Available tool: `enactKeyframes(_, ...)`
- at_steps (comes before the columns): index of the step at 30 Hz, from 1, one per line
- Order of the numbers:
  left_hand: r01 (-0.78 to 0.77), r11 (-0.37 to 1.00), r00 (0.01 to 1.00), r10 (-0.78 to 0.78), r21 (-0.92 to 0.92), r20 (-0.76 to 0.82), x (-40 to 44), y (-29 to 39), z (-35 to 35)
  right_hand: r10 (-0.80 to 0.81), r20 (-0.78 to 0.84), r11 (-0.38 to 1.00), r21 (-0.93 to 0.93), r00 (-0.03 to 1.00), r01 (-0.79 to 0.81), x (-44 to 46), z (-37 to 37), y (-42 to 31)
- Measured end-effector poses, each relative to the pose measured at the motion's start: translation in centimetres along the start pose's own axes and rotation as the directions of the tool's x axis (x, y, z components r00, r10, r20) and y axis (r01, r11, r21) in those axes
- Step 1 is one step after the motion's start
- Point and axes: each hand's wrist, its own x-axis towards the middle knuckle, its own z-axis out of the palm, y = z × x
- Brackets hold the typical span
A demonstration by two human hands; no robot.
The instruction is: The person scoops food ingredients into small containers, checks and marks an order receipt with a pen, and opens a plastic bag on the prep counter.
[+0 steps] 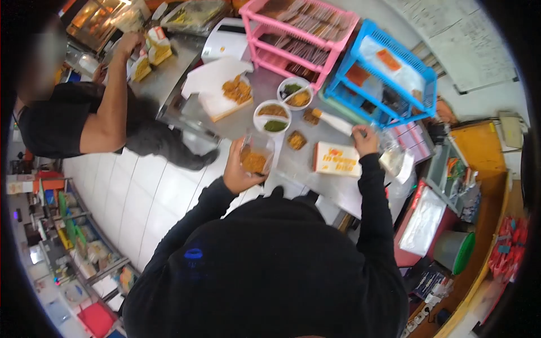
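Observation:
My left hand is wrapped round a clear plastic cup or bag with orange-brown food inside, held above the front edge of the metal table. Over the table's right part, my right hand is closed on one end of a long whitish strip with a yellow tip; its exact kind is unclear. Just below that hand lies a white box with orange lettering. Two round white tubs, one nearer and one farther, hold green and brown food in divided halves. Small food portions sit beside them.
An open paper box with fried pieces stands at the table's left. Behind are a pink tiered rack and a blue rack. Another person works at the left counter. Plastic bags lie at the right.

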Motion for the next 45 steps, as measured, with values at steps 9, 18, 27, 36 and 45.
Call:
enactKeyframes(9,0.11,0.994,0.993,-0.11,0.009,0.049,-0.8,1.2,-0.4,-0.437,0.055,0.833,-0.351,0.898,0.427,-3.3,3.9,-0.9)
enactKeyframes(18,-0.022,1.0,0.998,0.021,0.019,0.057,0.5,3.7,2.5,-0.522,0.127,0.783,-0.32,0.844,0.533,-5.3,3.4,0.7)
enactKeyframes(27,-0.07,0.996,0.993,0.075,-0.06,0.089,0.7,4.2,8.0,-0.247,-0.607,0.967,-0.111,0.755,0.228,-9.9,-16.8,-4.1)
enactKeyframes(36,0.008,0.963,0.983,0.042,-0.269,0.181,3.9,13.4,17.4,-0.332,-0.421,0.741,-0.67,0.844,-0.042,2.6,-37.1,4.3)
enactKeyframes(45,-0.189,0.982,0.972,0.183,-0.025,-0.145,8.7,22.9,28.2,-0.573,0.041,0.814,-0.084,0.818,0.574,4.4,-31.8,-6.6)
